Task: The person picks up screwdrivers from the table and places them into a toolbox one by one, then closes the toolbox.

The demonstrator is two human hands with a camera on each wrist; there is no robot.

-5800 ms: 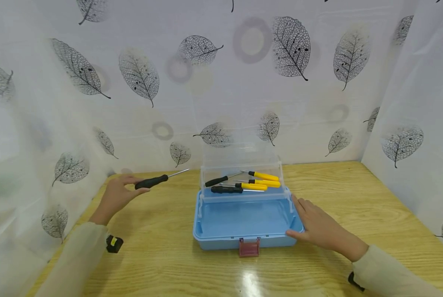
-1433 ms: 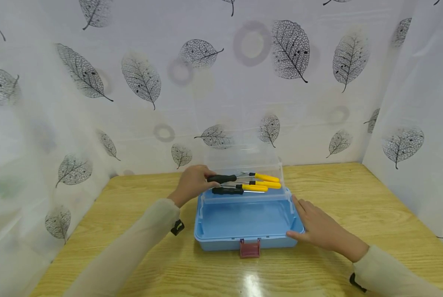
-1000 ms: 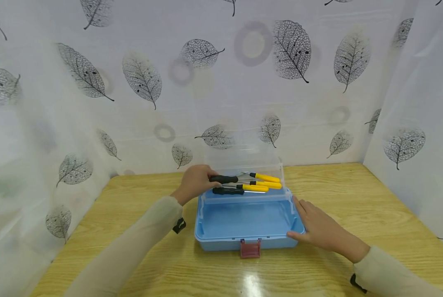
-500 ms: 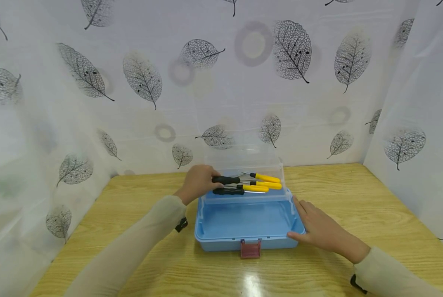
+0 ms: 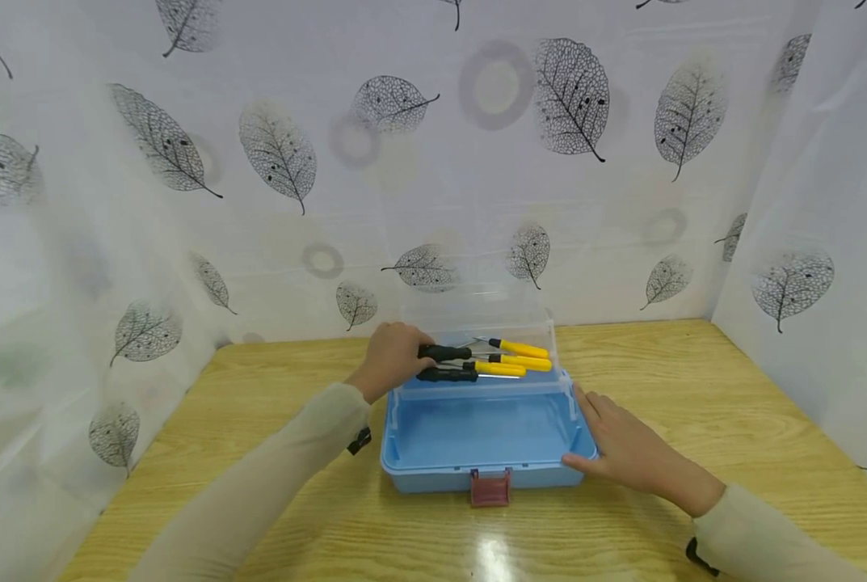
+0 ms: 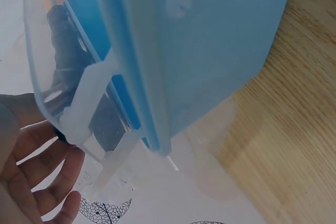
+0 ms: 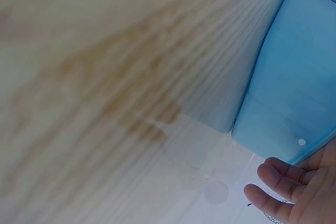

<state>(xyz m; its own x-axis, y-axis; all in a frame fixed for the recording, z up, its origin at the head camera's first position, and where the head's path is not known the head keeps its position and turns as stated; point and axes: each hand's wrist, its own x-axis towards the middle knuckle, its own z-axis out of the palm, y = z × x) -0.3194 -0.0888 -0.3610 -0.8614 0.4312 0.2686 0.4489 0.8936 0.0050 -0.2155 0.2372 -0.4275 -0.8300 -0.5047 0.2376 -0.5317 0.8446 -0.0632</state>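
A screwdriver with a black handle (image 5: 449,353) lies over the left end of the raised clear tray (image 5: 477,391), and my left hand (image 5: 393,356) pinches the end of its handle. In the left wrist view, the left fingers (image 6: 55,182) curl by the tray's end; the thumb is partly hidden. Another black-handled screwdriver (image 5: 446,375) and several yellow-handled screwdrivers (image 5: 523,349) lie in the tray. The light blue toolbox (image 5: 433,480) stands with its lid up. My right hand (image 5: 625,444) rests against its right side, thumb on the front rim, fingers extended.
A pink latch (image 5: 490,490) hangs at the toolbox's front. Under the box is a wood-grain table (image 5: 273,420). A white curtain with leaf prints (image 5: 433,186) closes off the back and both sides, close behind the raised lid.
My left hand has come from the table's left side to the tray with the screwdriver, then edged slightly right. The right hand has stayed on the toolbox.
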